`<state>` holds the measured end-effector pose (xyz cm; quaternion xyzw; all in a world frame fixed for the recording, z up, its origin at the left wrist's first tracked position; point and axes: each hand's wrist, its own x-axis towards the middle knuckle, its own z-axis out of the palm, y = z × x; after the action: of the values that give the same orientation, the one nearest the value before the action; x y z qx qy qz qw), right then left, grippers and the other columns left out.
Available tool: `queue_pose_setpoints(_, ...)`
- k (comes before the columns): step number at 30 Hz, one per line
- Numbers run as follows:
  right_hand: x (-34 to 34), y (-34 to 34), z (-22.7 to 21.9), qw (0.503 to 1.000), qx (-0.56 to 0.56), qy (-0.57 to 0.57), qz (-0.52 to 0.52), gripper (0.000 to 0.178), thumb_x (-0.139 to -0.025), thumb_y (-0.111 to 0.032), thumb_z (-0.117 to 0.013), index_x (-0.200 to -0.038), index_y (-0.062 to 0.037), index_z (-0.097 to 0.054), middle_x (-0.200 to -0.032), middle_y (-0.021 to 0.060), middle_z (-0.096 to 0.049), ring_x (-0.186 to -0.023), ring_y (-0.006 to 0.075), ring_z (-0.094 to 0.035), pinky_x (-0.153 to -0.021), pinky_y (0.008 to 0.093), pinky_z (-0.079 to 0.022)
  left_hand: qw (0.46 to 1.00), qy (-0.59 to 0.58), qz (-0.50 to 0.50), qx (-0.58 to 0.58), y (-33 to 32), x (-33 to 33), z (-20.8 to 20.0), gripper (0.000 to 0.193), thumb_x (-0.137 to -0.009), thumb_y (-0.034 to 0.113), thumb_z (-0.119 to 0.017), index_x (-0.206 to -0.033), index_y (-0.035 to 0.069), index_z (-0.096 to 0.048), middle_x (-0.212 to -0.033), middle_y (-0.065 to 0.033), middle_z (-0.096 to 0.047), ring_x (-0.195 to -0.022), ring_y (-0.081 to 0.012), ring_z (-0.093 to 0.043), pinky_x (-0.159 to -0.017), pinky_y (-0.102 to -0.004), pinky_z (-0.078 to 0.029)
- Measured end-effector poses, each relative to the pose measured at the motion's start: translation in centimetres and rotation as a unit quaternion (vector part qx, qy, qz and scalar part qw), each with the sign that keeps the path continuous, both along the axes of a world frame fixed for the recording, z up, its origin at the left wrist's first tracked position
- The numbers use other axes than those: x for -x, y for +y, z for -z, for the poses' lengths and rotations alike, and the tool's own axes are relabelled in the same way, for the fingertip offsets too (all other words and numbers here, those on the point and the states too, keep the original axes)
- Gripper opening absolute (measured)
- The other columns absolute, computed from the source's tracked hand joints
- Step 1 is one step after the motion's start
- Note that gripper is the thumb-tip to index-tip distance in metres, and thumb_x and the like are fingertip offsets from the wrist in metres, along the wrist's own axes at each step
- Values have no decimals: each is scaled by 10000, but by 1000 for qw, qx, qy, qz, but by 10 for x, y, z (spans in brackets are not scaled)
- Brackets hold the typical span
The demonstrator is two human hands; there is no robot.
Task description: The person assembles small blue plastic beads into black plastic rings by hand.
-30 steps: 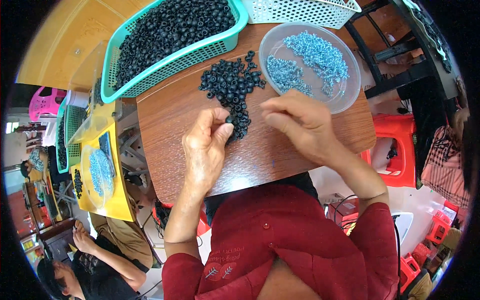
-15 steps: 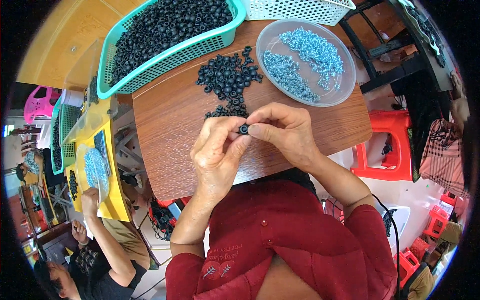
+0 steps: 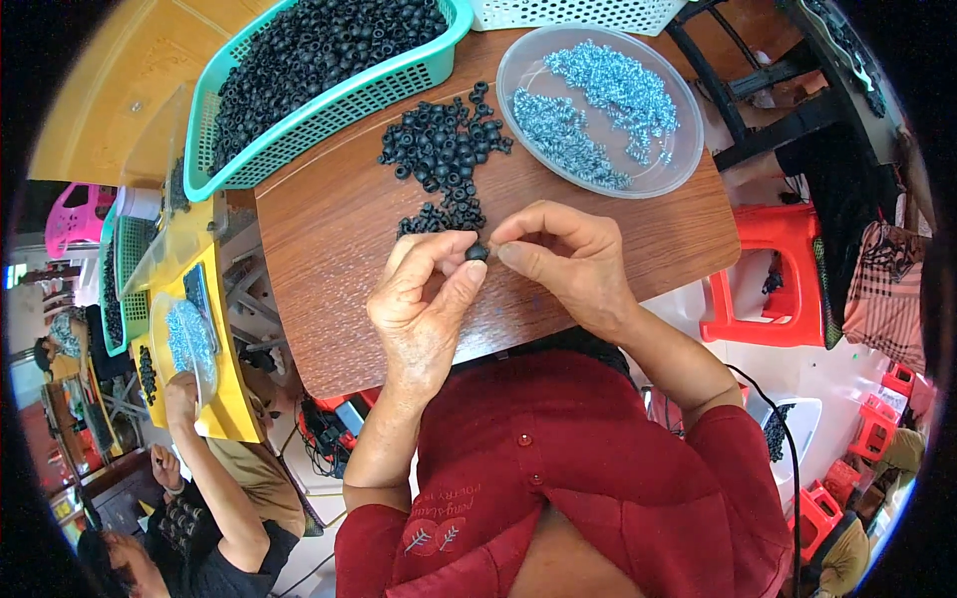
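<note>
My left hand (image 3: 421,304) pinches a small round black plastic piece (image 3: 478,253) between thumb and fingers, its rounded side showing. Just to the right, my right hand (image 3: 576,261) has its thumb and forefinger drawn together beside the piece; whatever sits between the tips is too small to make out. Beyond my hands lies a loose pile of the same black hollow pieces (image 3: 444,145) on the brown wooden table (image 3: 329,299). To the right of that pile stands a round clear plastic tub (image 3: 688,164) with two heaps of small shiny bluish metal springs (image 3: 628,90).
A teal basket (image 3: 329,125) full of black pieces stands at the far left, a white perforated basket (image 3: 583,14) at the far edge. Red stools (image 3: 768,279) are at the right. On the left, another person works at a yellow table (image 3: 237,389).
The black piece has turned from its open, hollow end to its rounded side in my left hand. My right fingertips have come away from it slightly.
</note>
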<state>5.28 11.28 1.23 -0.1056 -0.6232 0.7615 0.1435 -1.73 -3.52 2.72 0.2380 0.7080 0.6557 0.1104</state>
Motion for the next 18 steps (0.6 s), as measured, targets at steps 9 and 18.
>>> queue_pose_setpoints(9,-1,-6,0,993,-111,3,35,138,-792,-2,-646,-929,-7,-633,-854,31,-632,-761,58,-575,-664,213,-473,972,194,6,136,2,-2,-3,184,-764,7,-701,-946,9,-671,-839,-47,-591,-757,-123,-558,-648,-236,-449)
queue_pose_setpoints(18,-3,-4,8,989,-140,29,43,110,-796,10,-643,-900,-16,-618,-852,7,-608,-727,45,-535,-624,200,-441,975,181,15,129,2,-2,-6,219,-719,-63,-690,-927,-5,-653,-824,-90,-620,-718,-188,-605,-637,-283,-483)
